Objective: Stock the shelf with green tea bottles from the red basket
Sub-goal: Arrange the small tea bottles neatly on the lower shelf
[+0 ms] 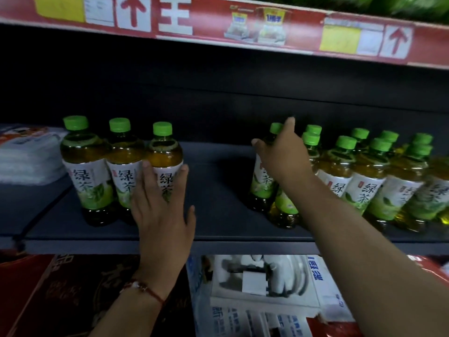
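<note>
Clear glossy plastic green tea bottles [85, 171], smooth matt green screw caps [75, 122], glossy paper-like labels; matt dark grey shelf [218, 229]; glossy printed red price strip [218, 23].

dim dark shelving [218, 98], red price strip [213, 23]

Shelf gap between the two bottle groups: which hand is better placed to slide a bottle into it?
Left. The left hand lies flat against the rightmost bottle of three, bordering the gap. The right hand reaches over a bottle in the crowded group.
</note>
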